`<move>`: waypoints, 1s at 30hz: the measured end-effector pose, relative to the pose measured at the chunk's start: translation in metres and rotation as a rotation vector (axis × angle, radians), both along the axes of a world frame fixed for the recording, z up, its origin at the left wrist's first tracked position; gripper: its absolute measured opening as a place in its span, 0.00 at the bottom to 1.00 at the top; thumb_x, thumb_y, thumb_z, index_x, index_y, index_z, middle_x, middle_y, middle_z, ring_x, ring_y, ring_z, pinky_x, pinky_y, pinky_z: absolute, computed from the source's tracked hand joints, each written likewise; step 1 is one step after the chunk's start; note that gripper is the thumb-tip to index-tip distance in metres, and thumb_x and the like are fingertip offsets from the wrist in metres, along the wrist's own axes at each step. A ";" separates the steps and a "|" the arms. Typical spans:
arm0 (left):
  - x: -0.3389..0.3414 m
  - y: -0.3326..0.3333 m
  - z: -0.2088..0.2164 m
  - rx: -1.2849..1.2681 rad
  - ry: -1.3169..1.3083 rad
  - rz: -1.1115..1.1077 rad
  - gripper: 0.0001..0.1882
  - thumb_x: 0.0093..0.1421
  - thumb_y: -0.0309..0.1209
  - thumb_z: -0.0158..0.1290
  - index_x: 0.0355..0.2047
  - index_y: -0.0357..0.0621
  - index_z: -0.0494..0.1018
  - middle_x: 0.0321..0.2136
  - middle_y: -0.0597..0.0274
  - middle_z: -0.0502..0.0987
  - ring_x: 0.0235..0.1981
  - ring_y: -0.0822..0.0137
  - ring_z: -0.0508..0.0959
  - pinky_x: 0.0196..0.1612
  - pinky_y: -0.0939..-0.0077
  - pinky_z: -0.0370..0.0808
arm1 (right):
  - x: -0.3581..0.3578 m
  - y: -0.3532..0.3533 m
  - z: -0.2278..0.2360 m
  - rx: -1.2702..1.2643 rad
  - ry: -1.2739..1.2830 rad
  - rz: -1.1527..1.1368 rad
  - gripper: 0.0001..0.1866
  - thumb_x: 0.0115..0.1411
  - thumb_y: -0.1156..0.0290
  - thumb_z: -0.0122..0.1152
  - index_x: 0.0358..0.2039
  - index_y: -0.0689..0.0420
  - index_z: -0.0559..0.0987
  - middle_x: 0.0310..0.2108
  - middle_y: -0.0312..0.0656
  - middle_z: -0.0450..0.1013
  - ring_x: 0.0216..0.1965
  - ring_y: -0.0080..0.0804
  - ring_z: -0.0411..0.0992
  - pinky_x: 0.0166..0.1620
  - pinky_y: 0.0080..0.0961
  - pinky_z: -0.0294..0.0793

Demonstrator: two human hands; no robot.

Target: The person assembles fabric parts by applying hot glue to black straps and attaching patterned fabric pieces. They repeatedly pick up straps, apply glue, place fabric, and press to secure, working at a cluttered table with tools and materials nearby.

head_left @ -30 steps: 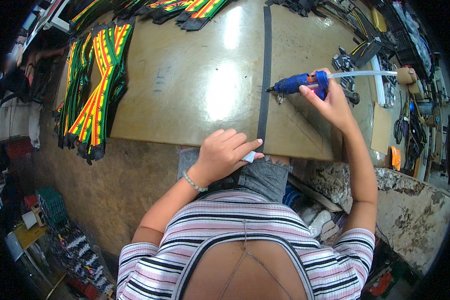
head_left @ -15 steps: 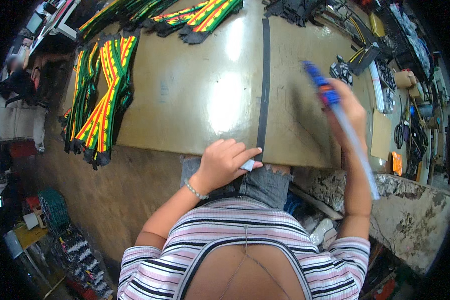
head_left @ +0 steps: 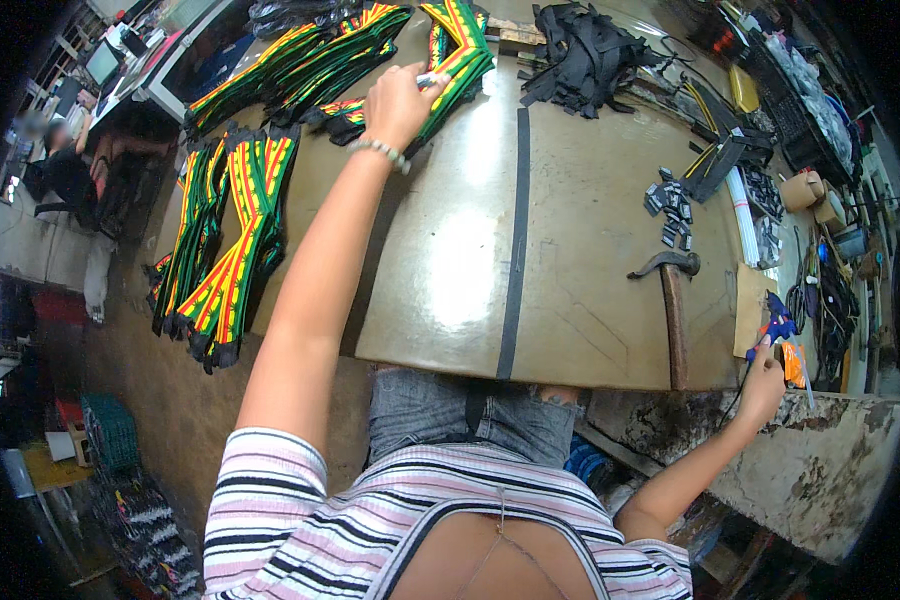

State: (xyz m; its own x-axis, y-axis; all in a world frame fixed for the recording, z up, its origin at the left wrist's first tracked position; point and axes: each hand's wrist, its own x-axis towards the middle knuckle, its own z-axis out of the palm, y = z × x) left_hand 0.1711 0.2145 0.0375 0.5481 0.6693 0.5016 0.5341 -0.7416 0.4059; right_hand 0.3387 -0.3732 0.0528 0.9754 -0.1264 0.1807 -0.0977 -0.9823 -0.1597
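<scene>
My left hand (head_left: 398, 108) reaches to the far side of the table, fingers closed around a small white piece (head_left: 432, 80). It rests against a green, yellow and red striped strap (head_left: 460, 65); whether it also grips the strap, I cannot tell. At the right table edge my right hand (head_left: 762, 388) has its fingers closed on a blue glue gun (head_left: 776, 322) with a translucent stick behind it. A long black strip (head_left: 518, 240) lies straight across the table (head_left: 420, 330), its near end at the front edge.
A hammer (head_left: 675, 310) lies at the right, below small dark metal pieces (head_left: 670, 205). Black strips (head_left: 582, 60) are heaped at the back. Striped straps (head_left: 235, 235) hang over the left edge; more bundles (head_left: 330, 65) lie behind. A person (head_left: 65, 165) sits at far left.
My left hand has left the black strip's near end and stretched to the far straps. My right hand has carried the glue gun from above the table to the right edge.
</scene>
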 end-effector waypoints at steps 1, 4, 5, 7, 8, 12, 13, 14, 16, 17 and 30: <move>0.010 0.012 -0.009 0.005 0.070 -0.002 0.23 0.57 0.51 0.61 0.39 0.43 0.81 0.36 0.48 0.80 0.39 0.46 0.80 0.42 0.55 0.77 | -0.019 0.012 0.011 0.089 -0.083 0.086 0.37 0.66 0.38 0.46 0.41 0.65 0.82 0.38 0.60 0.78 0.39 0.57 0.77 0.47 0.44 0.73; 0.022 0.030 -0.023 0.050 0.176 -0.030 0.24 0.54 0.51 0.63 0.36 0.41 0.81 0.35 0.46 0.79 0.39 0.46 0.80 0.42 0.54 0.77 | -0.055 0.052 0.020 0.548 -0.029 0.178 0.27 0.66 0.50 0.58 0.42 0.67 0.81 0.34 0.49 0.80 0.35 0.32 0.76 0.43 0.29 0.74; 0.023 0.029 -0.020 0.049 0.113 -0.044 0.24 0.53 0.51 0.63 0.35 0.41 0.81 0.35 0.46 0.79 0.38 0.46 0.80 0.41 0.54 0.77 | -0.061 0.065 0.018 0.631 -0.060 0.249 0.23 0.67 0.54 0.59 0.42 0.66 0.81 0.33 0.45 0.80 0.34 0.25 0.74 0.42 0.25 0.73; 0.017 0.018 -0.006 0.017 0.020 -0.073 0.25 0.52 0.52 0.64 0.34 0.40 0.80 0.33 0.45 0.78 0.37 0.46 0.80 0.41 0.54 0.76 | -0.063 0.092 0.019 0.691 0.013 0.329 0.22 0.68 0.56 0.56 0.46 0.65 0.80 0.37 0.44 0.80 0.37 0.24 0.75 0.44 0.23 0.73; 0.014 0.009 0.006 -0.034 -0.048 -0.068 0.27 0.50 0.52 0.65 0.33 0.38 0.80 0.33 0.44 0.78 0.35 0.47 0.79 0.40 0.55 0.76 | -0.065 0.111 0.017 0.842 0.031 0.475 0.22 0.69 0.56 0.55 0.48 0.65 0.79 0.39 0.44 0.80 0.39 0.25 0.75 0.45 0.24 0.73; -0.016 -0.082 0.036 0.059 -0.376 -0.176 0.26 0.49 0.49 0.68 0.30 0.37 0.74 0.30 0.49 0.75 0.32 0.49 0.77 0.35 0.59 0.75 | -0.088 0.215 0.016 1.358 0.251 0.900 0.26 0.72 0.55 0.47 0.58 0.66 0.72 0.51 0.51 0.76 0.50 0.33 0.75 0.50 0.31 0.76; -0.026 -0.114 0.033 0.105 -0.451 -0.225 0.25 0.49 0.47 0.69 0.30 0.37 0.73 0.29 0.51 0.74 0.31 0.49 0.77 0.34 0.60 0.75 | -0.094 0.244 0.017 1.509 0.410 0.978 0.30 0.72 0.52 0.45 0.63 0.65 0.66 0.56 0.54 0.71 0.53 0.34 0.74 0.51 0.30 0.76; -0.036 -0.144 0.032 0.049 -0.409 -0.224 0.24 0.49 0.45 0.69 0.30 0.38 0.72 0.29 0.51 0.73 0.30 0.49 0.77 0.32 0.60 0.74 | -0.101 0.269 0.019 1.681 0.530 0.992 0.30 0.71 0.56 0.50 0.64 0.66 0.63 0.57 0.52 0.70 0.52 0.32 0.74 0.52 0.28 0.75; -0.054 -0.189 0.028 0.038 -0.425 -0.269 0.23 0.49 0.41 0.70 0.32 0.39 0.71 0.30 0.52 0.72 0.29 0.50 0.76 0.30 0.60 0.74 | -0.117 0.304 0.023 1.656 0.276 1.184 0.28 0.69 0.64 0.56 0.63 0.67 0.63 0.54 0.49 0.71 0.50 0.27 0.73 0.51 0.25 0.75; -0.062 -0.202 0.029 0.010 -0.429 -0.295 0.22 0.49 0.39 0.69 0.33 0.39 0.71 0.31 0.52 0.72 0.29 0.50 0.76 0.29 0.59 0.74 | -0.123 0.312 0.028 1.767 0.314 1.137 0.25 0.66 0.72 0.60 0.59 0.69 0.67 0.49 0.45 0.73 0.47 0.23 0.73 0.49 0.21 0.76; -0.130 -0.178 0.079 -0.102 -0.247 -0.405 0.16 0.55 0.44 0.65 0.30 0.43 0.80 0.25 0.59 0.73 0.26 0.62 0.76 0.29 0.70 0.71 | -0.128 0.242 0.071 1.248 0.625 1.313 0.15 0.64 0.69 0.61 0.50 0.60 0.79 0.37 0.33 0.78 0.34 0.14 0.72 0.34 0.12 0.68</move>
State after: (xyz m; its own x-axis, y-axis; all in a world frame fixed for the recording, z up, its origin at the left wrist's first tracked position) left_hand 0.0415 0.0367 0.1168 0.6477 0.4788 0.5926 0.0891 -0.8201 0.5653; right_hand 0.2105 -0.1308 0.1239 0.4328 0.8741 0.2205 0.1872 0.1521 -0.9705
